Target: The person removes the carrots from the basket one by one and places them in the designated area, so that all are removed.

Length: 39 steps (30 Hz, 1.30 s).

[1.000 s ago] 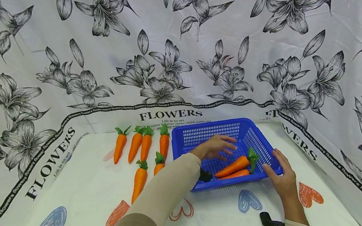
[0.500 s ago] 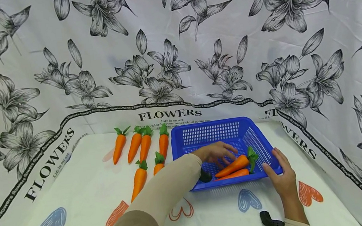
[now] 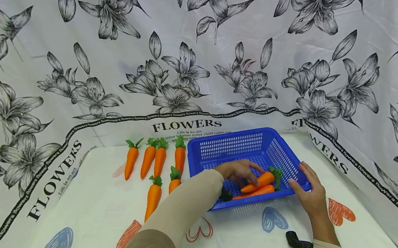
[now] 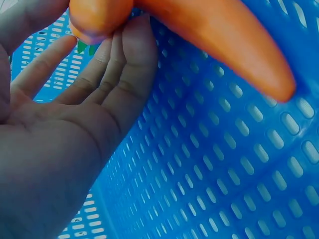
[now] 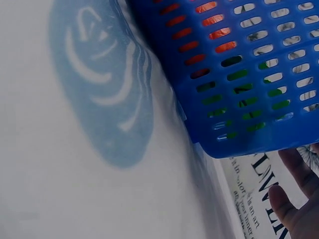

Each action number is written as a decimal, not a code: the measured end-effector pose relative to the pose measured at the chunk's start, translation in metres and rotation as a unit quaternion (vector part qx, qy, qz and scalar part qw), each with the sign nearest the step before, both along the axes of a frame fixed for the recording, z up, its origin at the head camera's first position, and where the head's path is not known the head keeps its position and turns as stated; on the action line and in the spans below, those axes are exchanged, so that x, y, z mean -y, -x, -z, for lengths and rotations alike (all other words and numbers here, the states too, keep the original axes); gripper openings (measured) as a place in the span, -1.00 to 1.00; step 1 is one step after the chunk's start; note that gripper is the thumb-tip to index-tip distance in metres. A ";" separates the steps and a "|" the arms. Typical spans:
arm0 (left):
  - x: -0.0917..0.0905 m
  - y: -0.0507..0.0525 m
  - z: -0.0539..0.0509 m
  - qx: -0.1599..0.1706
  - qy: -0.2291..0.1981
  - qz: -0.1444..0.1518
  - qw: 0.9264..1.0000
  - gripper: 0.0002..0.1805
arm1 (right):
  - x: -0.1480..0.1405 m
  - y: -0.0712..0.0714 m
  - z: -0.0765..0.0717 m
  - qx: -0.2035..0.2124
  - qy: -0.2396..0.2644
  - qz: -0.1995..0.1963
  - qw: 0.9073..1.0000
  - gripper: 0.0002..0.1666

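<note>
In the head view my left hand (image 3: 239, 172) reaches into a blue plastic basket (image 3: 225, 136) and grips the upper of two orange carrots (image 3: 263, 180) between thumb and fingers. The lower carrot (image 3: 264, 190) lies along the near wall. The left wrist view shows the gripped carrot (image 4: 102, 17) by the fingertips, and the other carrot (image 4: 234, 47) beside it against the perforated wall. My right hand (image 3: 309, 189) rests at the basket's near right corner, fingers extended along the outside and thumb apart. In the right wrist view, orange and green show through the basket (image 5: 259, 142) above that hand (image 5: 299, 204).
Several carrots, among them one at the far left (image 3: 131, 163) and one nearer (image 3: 152, 199), lie left of the basket on the white tablecloth (image 3: 91, 208). My left forearm partly covers another carrot (image 3: 174, 183). A flower-print curtain (image 3: 180, 81) stands behind.
My left hand has come down from above the basket floor onto the upper carrot, which has shifted slightly. The right hand stays at the basket's corner.
</note>
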State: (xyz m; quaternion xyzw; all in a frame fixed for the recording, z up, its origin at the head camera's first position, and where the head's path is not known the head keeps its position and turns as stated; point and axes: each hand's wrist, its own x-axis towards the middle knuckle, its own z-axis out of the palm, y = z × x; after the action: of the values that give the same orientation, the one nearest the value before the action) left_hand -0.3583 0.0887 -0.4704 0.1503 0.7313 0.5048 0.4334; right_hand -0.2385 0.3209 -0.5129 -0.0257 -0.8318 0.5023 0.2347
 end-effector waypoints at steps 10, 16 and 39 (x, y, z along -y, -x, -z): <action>0.002 -0.002 -0.005 0.013 -0.038 -0.017 0.999 -0.42 | -0.001 0.001 0.001 0.007 0.000 -0.004 1.000 -0.28; 0.003 -0.001 -0.007 0.022 -0.051 -0.019 0.998 -0.41 | 0.001 0.000 0.000 0.012 0.005 -0.008 1.000 -0.27; 0.003 -0.007 -0.036 0.050 -0.143 -0.031 0.988 -0.43 | -0.001 0.001 -0.001 0.023 -0.006 0.002 1.000 -0.26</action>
State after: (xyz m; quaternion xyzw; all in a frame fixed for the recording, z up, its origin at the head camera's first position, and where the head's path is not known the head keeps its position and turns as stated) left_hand -0.3512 0.0853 -0.4348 0.1629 0.6336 0.6238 0.4276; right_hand -0.2393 0.3215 -0.5121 -0.0374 -0.8402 0.4960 0.2161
